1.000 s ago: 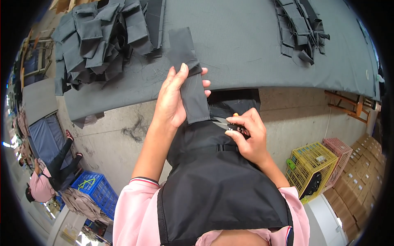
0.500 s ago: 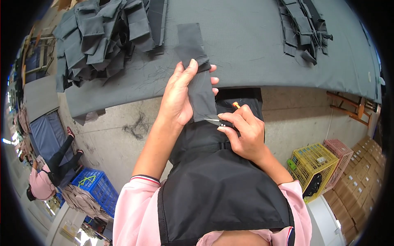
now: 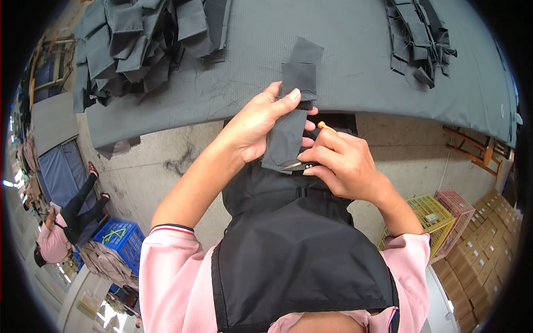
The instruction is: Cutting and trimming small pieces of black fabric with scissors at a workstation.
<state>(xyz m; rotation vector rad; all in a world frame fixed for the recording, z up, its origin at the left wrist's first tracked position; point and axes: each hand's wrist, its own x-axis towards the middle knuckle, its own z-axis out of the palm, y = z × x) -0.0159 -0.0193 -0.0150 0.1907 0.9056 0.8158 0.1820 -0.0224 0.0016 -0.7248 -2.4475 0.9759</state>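
Observation:
My left hand (image 3: 264, 119) is closed around a dark grey fabric strip (image 3: 286, 136), thumb on top and fingertips showing at its far side. The strip's far pieces lie toward the table's near edge, and its lower end hangs over my apron. Between the thumb and fingers of my right hand (image 3: 347, 164) is a small pair of thread snips (image 3: 300, 165). Their blades point left and touch the strip's lower corner. An orange-tipped thing (image 3: 325, 127) sticks up by my right index finger; its other end is hidden.
A grey-covered table (image 3: 355, 61) spans the far side. It bears a large heap of grey fabric pieces (image 3: 125, 50) at left and a smaller bundle (image 3: 416, 39) at right. Blue crate (image 3: 123, 241) and a person (image 3: 55, 236) are at left; yellow crate (image 3: 425, 219) and cartons (image 3: 477, 255) at right.
Both hands have shifted a little to the right, carrying the fabric strip and snips. The strip is now tilted, and the blades lie across its lower corner.

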